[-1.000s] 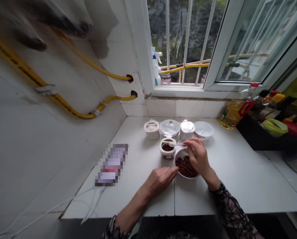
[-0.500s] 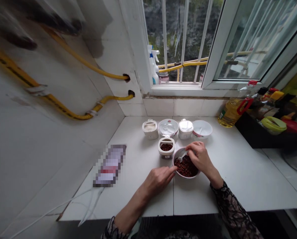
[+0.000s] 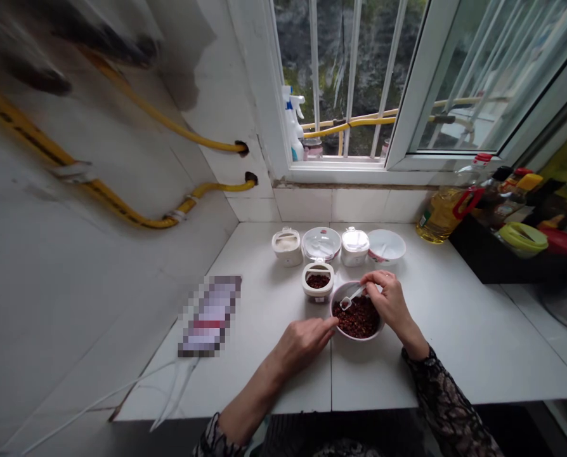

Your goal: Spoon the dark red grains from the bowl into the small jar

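A white bowl (image 3: 337,298) of dark red peppercorns sits on the white counter (image 3: 455,330) near its front. My left hand (image 3: 305,339) rests on the counter with its fingertips against the bowl's left rim, fingers curled loosely. My right hand (image 3: 391,299) is over the bowl's right side, pinching a small white spoon (image 3: 351,298) whose scoop holds a few peppercorns just above the heap. Just behind the bowl stands a small white jar (image 3: 318,281), lid open, with the same dark red spice inside.
Two lidded white jars (image 3: 286,246), a glass-lidded bowl (image 3: 321,244) and an empty white bowl (image 3: 387,247) line the back. An oil bottle (image 3: 448,209) and a dark tray of condiments (image 3: 516,254) stand at right. White cables (image 3: 169,381) trail at the left edge.
The spoon moved from over the small jar back down into the bowl and now lifts with a few peppercorns. The left hand stayed at the bowl's rim.
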A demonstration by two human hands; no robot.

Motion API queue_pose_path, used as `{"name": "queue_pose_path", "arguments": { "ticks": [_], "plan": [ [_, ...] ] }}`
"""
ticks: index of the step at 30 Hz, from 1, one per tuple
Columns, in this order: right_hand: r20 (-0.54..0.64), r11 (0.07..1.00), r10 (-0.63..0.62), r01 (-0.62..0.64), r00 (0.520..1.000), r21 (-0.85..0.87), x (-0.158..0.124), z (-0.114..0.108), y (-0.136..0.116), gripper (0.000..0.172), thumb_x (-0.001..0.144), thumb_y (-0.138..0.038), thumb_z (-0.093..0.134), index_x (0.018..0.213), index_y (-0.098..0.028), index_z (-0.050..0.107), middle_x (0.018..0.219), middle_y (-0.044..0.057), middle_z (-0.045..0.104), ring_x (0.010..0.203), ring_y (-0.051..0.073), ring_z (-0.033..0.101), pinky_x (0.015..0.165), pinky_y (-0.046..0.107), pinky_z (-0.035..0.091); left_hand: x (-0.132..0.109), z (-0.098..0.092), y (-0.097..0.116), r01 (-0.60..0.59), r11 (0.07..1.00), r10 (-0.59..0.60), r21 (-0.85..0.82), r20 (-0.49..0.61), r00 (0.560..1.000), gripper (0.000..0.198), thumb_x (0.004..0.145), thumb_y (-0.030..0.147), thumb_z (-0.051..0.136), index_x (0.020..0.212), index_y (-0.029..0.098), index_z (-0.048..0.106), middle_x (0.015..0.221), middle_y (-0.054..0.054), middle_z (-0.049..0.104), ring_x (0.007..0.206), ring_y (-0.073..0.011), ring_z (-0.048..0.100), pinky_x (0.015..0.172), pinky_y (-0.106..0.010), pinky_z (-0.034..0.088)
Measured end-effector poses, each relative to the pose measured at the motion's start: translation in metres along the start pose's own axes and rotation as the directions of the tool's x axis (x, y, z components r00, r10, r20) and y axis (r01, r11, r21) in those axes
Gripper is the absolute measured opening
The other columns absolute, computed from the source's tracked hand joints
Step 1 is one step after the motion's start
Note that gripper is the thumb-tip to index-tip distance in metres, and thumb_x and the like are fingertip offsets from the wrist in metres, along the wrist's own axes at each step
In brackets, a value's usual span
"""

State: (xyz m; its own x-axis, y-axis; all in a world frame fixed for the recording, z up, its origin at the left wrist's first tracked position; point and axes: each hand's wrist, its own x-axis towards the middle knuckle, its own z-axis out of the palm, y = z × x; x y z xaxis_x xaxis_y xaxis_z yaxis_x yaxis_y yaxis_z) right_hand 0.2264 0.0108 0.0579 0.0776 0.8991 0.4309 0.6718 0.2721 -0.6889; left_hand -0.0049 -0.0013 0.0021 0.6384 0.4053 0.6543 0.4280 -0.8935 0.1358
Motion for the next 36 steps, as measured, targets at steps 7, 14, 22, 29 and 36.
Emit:
{"name": "queue_pose_path", "arguments": {
  "ticks": [7,14,22,29,36],
  "plan": [
    [-0.026,0.999,-0.015,0.014,1.000,-0.030,0.000,0.001,0.002,0.021,0.077,-0.018,0.047,0.068,-0.024,0.065,0.070,0.002,0.071,0.076,0.022,0.064,0.090,0.041,0.041,0.000,0.000,0.000,-0.006,1.000,0.006,-0.005,0.000,1.000,0.022,0.104,0.021,0.040,0.112,0.014,0.060,0.065,0.001,0.063,0.053,-0.0105,0.062,0.050,-0.018,0.049],
    [-0.064,0.999,0.015,-0.017,0.998,-0.032,0.000,0.000,0.002,0.021,0.077,-0.021,0.047,0.067,-0.025,0.065,0.069,0.001,0.071,0.077,0.022,0.063,0.090,0.039,0.040,0.001,0.000,0.001,-0.008,1.000,0.008,0.003,-0.005,1.000,0.023,0.105,0.022,0.038,0.111,0.014,0.059,0.064,0.001,0.062,0.052,-0.0108,0.061,0.050,-0.019,0.049],
    [-0.069,0.993,0.115,-0.112,0.991,0.049,0.001,-0.001,0.001,0.019,0.073,-0.023,0.048,0.064,-0.025,0.064,0.055,0.000,0.067,0.066,0.021,0.062,0.086,0.039,0.044,0.000,0.000,0.000,0.000,1.000,0.000,-0.009,0.007,1.000,0.021,0.103,0.019,0.042,0.111,0.014,0.060,0.065,0.000,0.064,0.053,-0.0110,0.062,0.050,-0.019,0.050],
    [-0.008,0.868,0.349,-0.321,0.937,0.378,0.005,-0.004,-0.005,0.017,0.073,-0.032,0.053,0.072,-0.021,0.065,0.056,0.000,0.066,0.057,0.019,0.061,0.062,0.031,0.048,-0.001,0.000,0.000,0.000,1.000,0.000,-0.001,0.020,1.000,0.022,0.103,0.020,0.040,0.112,0.014,0.060,0.066,0.000,0.065,0.055,-0.0113,0.063,0.052,-0.018,0.051],
    [-0.154,0.960,0.086,-0.041,0.984,0.276,0.005,0.008,-0.026,0.019,0.090,-0.031,0.050,0.091,-0.022,0.067,0.079,0.004,0.072,0.080,0.021,0.066,0.080,0.036,0.050,0.001,0.000,0.001,-0.002,1.000,0.001,0.008,0.006,1.000,0.025,0.105,0.021,0.038,0.110,0.014,0.061,0.062,0.001,0.062,0.052,-0.0106,0.061,0.050,-0.018,0.049]
  ]
}}
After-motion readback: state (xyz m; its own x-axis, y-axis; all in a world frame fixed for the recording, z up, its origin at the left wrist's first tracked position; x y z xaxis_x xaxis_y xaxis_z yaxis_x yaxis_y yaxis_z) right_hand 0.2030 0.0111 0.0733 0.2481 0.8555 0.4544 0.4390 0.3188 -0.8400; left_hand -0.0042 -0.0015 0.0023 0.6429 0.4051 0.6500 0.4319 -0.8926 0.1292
